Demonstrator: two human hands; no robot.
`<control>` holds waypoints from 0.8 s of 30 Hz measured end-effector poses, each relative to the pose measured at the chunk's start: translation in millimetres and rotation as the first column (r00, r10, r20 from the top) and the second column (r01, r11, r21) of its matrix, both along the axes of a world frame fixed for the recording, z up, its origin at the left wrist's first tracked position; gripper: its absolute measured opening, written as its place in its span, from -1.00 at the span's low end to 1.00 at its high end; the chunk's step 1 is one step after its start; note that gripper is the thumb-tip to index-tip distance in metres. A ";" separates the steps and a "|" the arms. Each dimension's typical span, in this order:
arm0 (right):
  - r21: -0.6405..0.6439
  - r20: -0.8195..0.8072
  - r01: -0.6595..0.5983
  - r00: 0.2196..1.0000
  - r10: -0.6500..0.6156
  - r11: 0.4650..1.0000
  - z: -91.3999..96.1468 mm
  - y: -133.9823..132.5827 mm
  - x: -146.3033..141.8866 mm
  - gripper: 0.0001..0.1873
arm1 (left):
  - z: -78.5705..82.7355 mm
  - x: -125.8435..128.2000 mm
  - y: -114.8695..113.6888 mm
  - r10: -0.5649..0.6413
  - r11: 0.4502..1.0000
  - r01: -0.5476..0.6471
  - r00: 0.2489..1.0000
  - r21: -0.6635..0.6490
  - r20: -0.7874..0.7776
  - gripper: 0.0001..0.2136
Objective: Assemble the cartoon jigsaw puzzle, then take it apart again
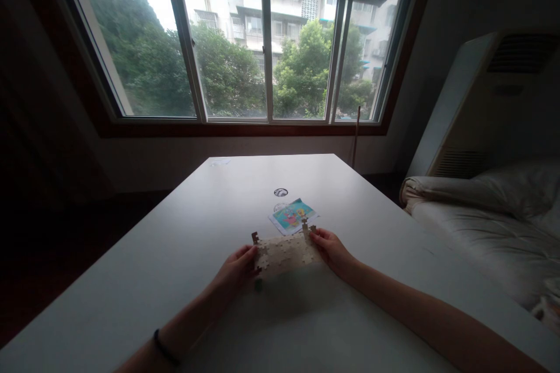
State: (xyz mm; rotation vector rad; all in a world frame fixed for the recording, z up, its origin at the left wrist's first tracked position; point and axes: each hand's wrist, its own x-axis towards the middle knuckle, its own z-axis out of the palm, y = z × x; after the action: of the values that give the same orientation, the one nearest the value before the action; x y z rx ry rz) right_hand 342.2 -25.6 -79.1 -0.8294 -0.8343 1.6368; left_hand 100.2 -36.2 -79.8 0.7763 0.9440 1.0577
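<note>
A joined slab of jigsaw pieces (284,252), pale back side toward me, is held up just above the white table (184,245). My left hand (238,271) grips its left edge with fingers curled around it. My right hand (331,249) grips the right edge the same way. A few pieces stick out at the slab's top corners. Just beyond it a colourful cartoon picture card (293,215) lies flat on the table.
A small round hole or cap (280,192) sits in the table behind the card. A bed with white bedding (490,210) stands to the right, with a tall white unit (481,99) behind it. A wide window (262,41) fills the far wall.
</note>
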 end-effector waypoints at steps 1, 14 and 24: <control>-0.001 0.001 0.021 1.000 -0.021 1.000 -0.2 0.1 -0.3 -0.65 | 1.2 0.0 -0.3 -0.008 1.000 0.008 1.000 -0.001 -0.007 -0.78; 0.058 0.025 0.020 0.999 -0.022 0.998 3.6 -3.6 0.5 -0.63 | 9.2 -0.4 -4.7 -0.042 0.999 0.043 0.998 0.021 -0.054 -0.68; 0.040 0.053 0.052 0.997 -0.054 0.998 1.7 -3.2 0.5 -0.65 | 8.4 0.9 -5.1 -0.022 0.999 0.024 0.997 0.031 -0.069 -0.65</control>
State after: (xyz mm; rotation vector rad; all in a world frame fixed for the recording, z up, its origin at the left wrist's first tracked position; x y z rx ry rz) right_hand 342.7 -28.8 -77.4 -0.8652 -0.8718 1.5533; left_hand 101.1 -41.3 -71.4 0.8523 0.9762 1.0336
